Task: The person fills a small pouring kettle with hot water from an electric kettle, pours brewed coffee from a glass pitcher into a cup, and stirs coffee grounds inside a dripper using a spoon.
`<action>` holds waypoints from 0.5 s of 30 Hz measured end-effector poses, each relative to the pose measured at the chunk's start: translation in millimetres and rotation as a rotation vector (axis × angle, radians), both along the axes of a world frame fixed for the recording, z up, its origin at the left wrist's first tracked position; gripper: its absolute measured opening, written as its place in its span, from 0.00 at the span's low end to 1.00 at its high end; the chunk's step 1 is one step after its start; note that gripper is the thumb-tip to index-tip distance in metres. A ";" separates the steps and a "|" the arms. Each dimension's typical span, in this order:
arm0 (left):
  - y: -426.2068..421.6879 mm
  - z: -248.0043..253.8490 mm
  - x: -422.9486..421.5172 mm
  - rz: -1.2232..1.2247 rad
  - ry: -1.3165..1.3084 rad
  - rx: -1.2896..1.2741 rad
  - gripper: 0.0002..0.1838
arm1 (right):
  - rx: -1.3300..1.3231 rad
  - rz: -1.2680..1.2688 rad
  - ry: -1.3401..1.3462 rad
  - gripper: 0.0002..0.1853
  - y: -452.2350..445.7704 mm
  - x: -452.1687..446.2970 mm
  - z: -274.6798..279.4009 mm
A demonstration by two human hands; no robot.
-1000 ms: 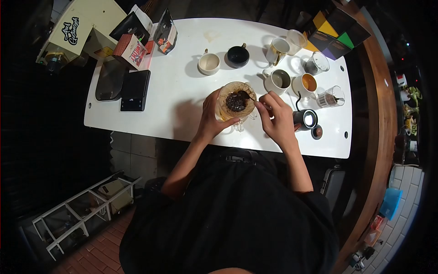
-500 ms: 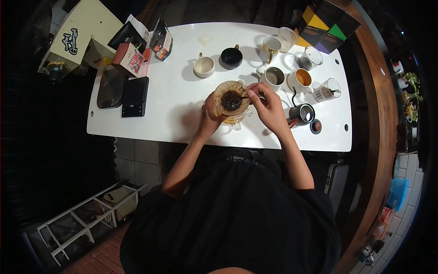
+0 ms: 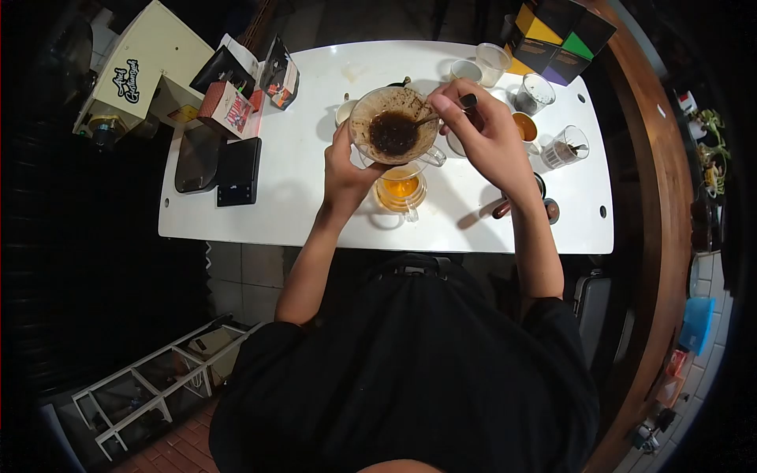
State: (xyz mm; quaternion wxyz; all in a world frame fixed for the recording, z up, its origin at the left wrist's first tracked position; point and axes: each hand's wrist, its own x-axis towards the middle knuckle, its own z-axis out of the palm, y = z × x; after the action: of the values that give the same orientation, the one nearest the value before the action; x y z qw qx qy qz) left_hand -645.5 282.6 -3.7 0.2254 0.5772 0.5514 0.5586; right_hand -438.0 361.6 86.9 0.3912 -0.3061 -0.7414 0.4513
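Observation:
My left hand (image 3: 345, 175) is closed round the left side of a glass dripper (image 3: 356, 150), which is raised above the table. A paper filter (image 3: 420, 102) inside it holds dark, wet coffee grounds (image 3: 392, 133). Over the dripper's right edge, my right hand (image 3: 490, 130) pinches a spoon (image 3: 426, 121) whose lower end reaches into the grounds. Below the dripper, apart from it, a glass server (image 3: 401, 190) with amber liquid stands on the white table (image 3: 300, 213).
Cups and glasses, among them a glass (image 3: 565, 147) and an orange-lined cup (image 3: 526, 126), stand to the right. A kettle handle (image 3: 501, 208) shows beside my right wrist. A black scale (image 3: 238, 173), coffee bags (image 3: 279, 72) and a cream machine (image 3: 150, 71) are left.
The dripper has risen off the server in my left hand, uncovering the amber liquid. My right hand has moved up with it, the spoon still in the grounds.

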 end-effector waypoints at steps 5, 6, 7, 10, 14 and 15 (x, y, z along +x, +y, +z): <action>-3.7 -2.4 3.8 -0.019 -0.033 0.006 0.35 | 0.012 -0.014 -0.038 0.19 -0.8 0.8 -4.7; -5.9 -6.1 5.4 -0.011 -0.025 -0.008 0.35 | 0.005 -0.010 -0.031 0.18 -2.2 1.1 -10.6; -8.3 -9.3 7.5 -0.004 -0.019 -0.020 0.35 | -0.001 -0.007 -0.025 0.18 -3.5 1.8 -17.1; -18.3 -30.3 11.6 0.001 -0.020 -0.112 0.36 | -0.086 -0.013 0.034 0.14 -13.3 0.7 -40.4; -34.0 -74.6 12.9 0.019 -0.015 -0.180 0.38 | -0.195 -0.030 0.038 0.16 -28.0 2.8 -82.1; -36.9 -81.0 13.6 0.029 -0.002 -0.171 0.39 | -0.212 -0.039 0.049 0.16 -32.2 3.2 -87.2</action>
State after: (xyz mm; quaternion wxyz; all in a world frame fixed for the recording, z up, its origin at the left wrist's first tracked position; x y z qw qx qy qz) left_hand -631.9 245.7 -84.7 0.2663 0.5470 0.6053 0.5134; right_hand -434.8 329.5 -0.3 0.3833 -0.3492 -0.6737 0.5265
